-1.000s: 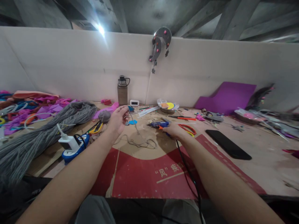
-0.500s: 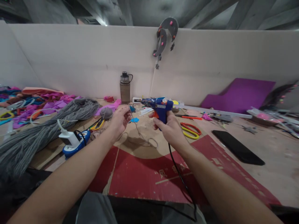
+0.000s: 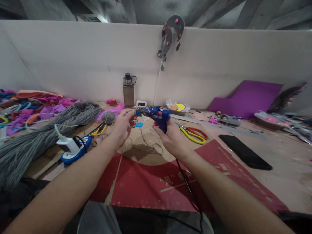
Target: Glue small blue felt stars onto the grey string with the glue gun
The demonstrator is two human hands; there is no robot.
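Observation:
My right hand [image 3: 170, 136] is wrapped round the handle of a blue glue gun [image 3: 161, 117], with a long pale glue stick [image 3: 185, 119] reaching out of its back. The gun's nozzle points left, close to my left fingertips. A small blue felt piece [image 3: 138, 113] is pinched in my left hand [image 3: 124, 126], and grey yarn [image 3: 142, 135] hangs from it in a loose curl onto the cardboard. Whether the nozzle touches the felt I cannot tell. Another blue felt piece [image 3: 138, 124] lies on the board just below.
Scissors with red and yellow handles [image 3: 195, 135] and a black phone [image 3: 245, 151] lie right. A bottle [image 3: 128, 91] stands by the wall. To the left are a grey yarn bundle [image 3: 70, 122], a yarn ball [image 3: 108, 117] and a blue power strip [image 3: 76, 152]. The gun's black cord [image 3: 188, 188] crosses the red-printed cardboard [image 3: 141, 185].
My right hand has brought the glue gun leftward, so its nozzle is now at the felt piece in my left hand. The left hand has stayed nearly in place.

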